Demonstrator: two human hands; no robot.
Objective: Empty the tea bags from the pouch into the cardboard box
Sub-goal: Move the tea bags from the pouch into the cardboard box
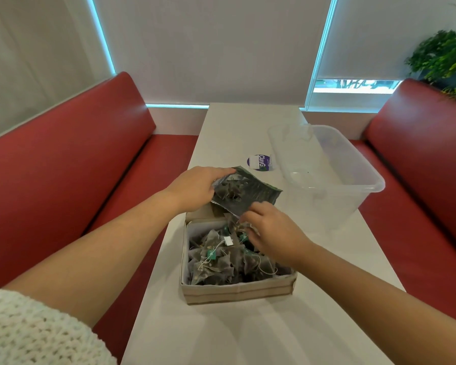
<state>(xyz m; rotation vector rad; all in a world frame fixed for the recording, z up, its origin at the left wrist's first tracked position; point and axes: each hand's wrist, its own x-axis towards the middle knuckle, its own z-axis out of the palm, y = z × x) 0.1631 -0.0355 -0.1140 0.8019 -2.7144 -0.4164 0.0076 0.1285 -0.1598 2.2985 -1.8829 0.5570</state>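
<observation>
- Pouch [244,192]: dark and shiny, with a clear side that shows a few tea bags inside. It is held tilted over the far edge of the box, near the middle of the view, with its mouth pointing down toward 6 o'clock.
- Left hands side: the left hand [195,189] comes in from 8 o'clock and grips the pouch's left edge, fingers over the top and thumb underneath.
- Right hands side: the right hand [271,230] comes in from 4 o'clock, fingers curled at the pouch's mouth and just above the topmost bags. I cannot tell whether it pinches the pouch's edge or a bag.
- Cardboard box [237,292]: open-topped, standing on the white surface [221,333] just below the pouch, at 6 o'clock from it.
- Tea bags [221,262]: a loose heap of dark pyramid bags with white strings and small green tags fills the box; one white tag lies on top.
- Clear plastic tub [353,175]: at 2 o'clock from the box, on the same surface and apart from the box.
- Purple and white sticker [259,162]: flat on the surface at 12 o'clock from the pouch, just beside the tub.
- Red benches [63,164]: one on each side of the surface, at 9 and 3 o'clock.
- Green plant [448,56]: at the upper right corner, behind the right bench.
- White knitted sleeve [37,330]: at 7 o'clock, on the left arm.
</observation>
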